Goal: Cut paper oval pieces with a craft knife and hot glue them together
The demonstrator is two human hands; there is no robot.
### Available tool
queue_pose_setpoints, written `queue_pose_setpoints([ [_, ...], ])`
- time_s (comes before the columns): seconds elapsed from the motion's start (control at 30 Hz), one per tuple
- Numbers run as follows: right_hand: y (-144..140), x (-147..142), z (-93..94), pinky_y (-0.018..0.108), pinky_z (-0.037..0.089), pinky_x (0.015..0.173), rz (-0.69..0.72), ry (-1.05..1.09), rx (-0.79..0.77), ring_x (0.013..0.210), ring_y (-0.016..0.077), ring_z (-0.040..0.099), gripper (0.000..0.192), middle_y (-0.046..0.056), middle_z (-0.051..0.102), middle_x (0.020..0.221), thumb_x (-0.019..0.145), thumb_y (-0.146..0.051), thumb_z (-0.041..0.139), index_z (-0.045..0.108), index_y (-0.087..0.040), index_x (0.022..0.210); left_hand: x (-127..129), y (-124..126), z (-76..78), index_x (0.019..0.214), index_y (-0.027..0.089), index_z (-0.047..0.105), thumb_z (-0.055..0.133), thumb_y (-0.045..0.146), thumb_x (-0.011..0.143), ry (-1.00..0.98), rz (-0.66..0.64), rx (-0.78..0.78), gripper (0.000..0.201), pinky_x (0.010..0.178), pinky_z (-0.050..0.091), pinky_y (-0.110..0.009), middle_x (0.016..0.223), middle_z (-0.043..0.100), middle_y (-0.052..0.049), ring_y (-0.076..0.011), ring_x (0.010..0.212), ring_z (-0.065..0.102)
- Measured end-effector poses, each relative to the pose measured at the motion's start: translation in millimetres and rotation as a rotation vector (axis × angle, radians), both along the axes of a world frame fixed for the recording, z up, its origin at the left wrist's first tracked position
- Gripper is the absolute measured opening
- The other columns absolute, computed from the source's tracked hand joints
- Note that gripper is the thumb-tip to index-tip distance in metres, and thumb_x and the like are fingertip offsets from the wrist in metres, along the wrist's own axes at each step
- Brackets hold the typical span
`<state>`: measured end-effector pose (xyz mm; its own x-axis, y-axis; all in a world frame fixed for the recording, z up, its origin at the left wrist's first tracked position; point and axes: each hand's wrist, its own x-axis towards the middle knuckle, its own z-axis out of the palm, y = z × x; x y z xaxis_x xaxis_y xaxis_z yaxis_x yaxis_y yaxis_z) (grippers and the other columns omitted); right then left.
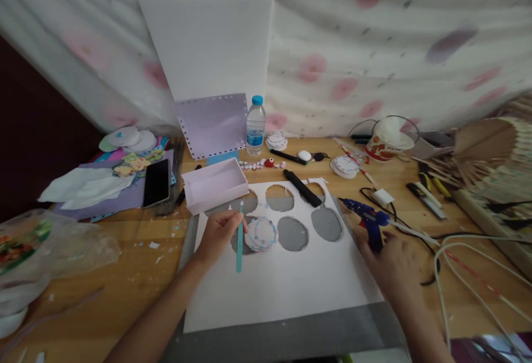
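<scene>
My left hand (222,233) pinches a narrow teal strip (239,246) near its upper end, over a white sheet (266,291) with several round holes cut in it. A small white piece shows at the strip's top. Just right of that hand lies a round white paper disc (261,234) with blue and pink marks around its edge. My right hand (393,260), slightly blurred, has its thumb and fingers around the handle of a blue glue gun (368,213) at the sheet's right. The gun's nozzle points left, and a glue stick (411,233) trails from its back.
A pale open box (216,188), a water bottle (255,127) and a black marker (302,188) stand or lie behind the sheet. A phone (157,183) lies left. White cables (444,291) loop at right, near a paper bowl (386,144). A grey mat (291,341) lies underneath.
</scene>
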<state>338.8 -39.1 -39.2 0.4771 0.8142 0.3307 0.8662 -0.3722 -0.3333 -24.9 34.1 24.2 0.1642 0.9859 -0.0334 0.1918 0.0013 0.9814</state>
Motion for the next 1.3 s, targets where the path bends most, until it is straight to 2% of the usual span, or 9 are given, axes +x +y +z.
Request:
queue_pose_setpoints([
  [0.1,-18,-14,20.1,0.048,0.045,0.067,0.145,-0.091,-0.024,0.074,0.0349,0.059,0.037,0.014,0.058,0.077,0.083,-0.052,0.051,0.053,-0.016,0.091,7,-9,6.6,0.053,0.016,0.063,0.047,0.037,0.083,-0.021,0.057,-0.013,0.040,0.046,0.028,-0.022,0.045,0.044,0.003,-0.0093,0.044,0.035],
  [0.2,-22,-48,44.2,0.037,0.048,0.064,0.496,0.080,0.167,0.071,0.0239,0.059,0.025,0.007,0.058,0.081,0.085,-0.041,0.057,0.047,-0.020,0.096,24,-18,15.5,0.051,0.016,0.061,0.047,0.035,0.081,-0.054,0.061,-0.069,0.038,0.044,0.026,-0.021,0.043,0.041,0.004,-0.0086,0.042,0.034],
  [0.33,-9,-108,69.8,0.034,0.046,0.067,0.901,0.027,0.330,0.076,0.0211,0.058,0.027,0.006,0.061,0.085,0.082,-0.028,0.066,0.043,-0.021,0.095,51,-29,29.4,0.048,0.016,0.056,0.046,0.029,0.076,0.010,-0.022,-0.047,0.033,0.046,0.030,-0.021,0.045,0.042,0.003,-0.0097,0.047,0.041],
  [0.57,29,-147,68.7,0.030,0.034,0.055,1.277,-0.173,0.448,0.057,0.0173,0.047,0.017,0.000,0.053,0.060,0.087,-0.013,0.044,0.041,-0.023,0.073,65,-41,36.4,0.045,0.017,0.030,0.045,0.031,0.076,0.292,-0.075,0.123,0.037,0.048,0.023,-0.024,0.045,0.030,0.005,-0.0085,0.048,0.032],
  [0.73,39,-147,52.7,0.029,0.028,0.051,1.298,-0.056,0.519,0.053,0.0149,0.042,0.021,-0.003,0.047,0.055,0.080,-0.007,0.047,0.041,-0.024,0.069,60,-33,31.5,0.044,0.017,0.037,0.045,0.030,0.080,0.458,-0.144,0.103,0.039,0.048,0.022,-0.025,0.043,0.033,0.004,-0.0090,0.046,0.035],
  [0.87,43,-147,31.0,0.027,0.022,0.046,1.164,0.486,0.513,0.047,0.0114,0.035,0.027,-0.007,0.036,0.054,0.074,-0.003,0.052,0.035,-0.024,0.070,43,-18,26.5,0.048,0.017,0.048,0.044,0.024,0.084,0.458,-0.227,0.249,0.038,0.052,0.031,-0.025,0.048,0.043,0.003,-0.0103,0.050,0.044],
  [1.0,47,-148,13.4,0.023,0.024,0.042,0.873,0.888,0.606,0.043,0.0095,0.032,0.021,-0.009,0.033,0.059,0.089,-0.013,0.046,0.031,-0.027,0.085,19,0,14.5,0.090,0.019,0.067,0.059,0.029,0.082,0.470,-0.334,0.538,0.015,0.080,0.045,-0.031,0.091,0.063,-0.006,-0.0194,0.088,0.059],
  [1.1,51,-148,10.4,0.019,0.026,0.039,0.798,1.050,0.574,0.040,0.0085,0.034,0.015,-0.011,0.031,0.058,0.096,-0.023,0.040,0.028,-0.028,0.088,12,8,-3.4,0.125,0.024,0.056,0.068,0.034,0.079,0.495,-0.492,0.560,0.048,0.103,0.039,-0.041,0.132,0.053,-0.011,-0.0273,0.121,0.050],
  [1.3,52,-147,11.2,0.017,0.020,0.040,0.667,1.416,0.447,0.037,0.0065,0.029,0.022,-0.014,0.030,0.051,0.095,-0.030,0.049,0.028,-0.027,0.086,14,4,-32.0,0.122,0.024,0.055,0.068,0.033,0.083,0.414,-0.428,0.506,0.041,0.099,0.042,-0.042,0.121,0.062,-0.009,-0.0254,0.115,0.054],
])
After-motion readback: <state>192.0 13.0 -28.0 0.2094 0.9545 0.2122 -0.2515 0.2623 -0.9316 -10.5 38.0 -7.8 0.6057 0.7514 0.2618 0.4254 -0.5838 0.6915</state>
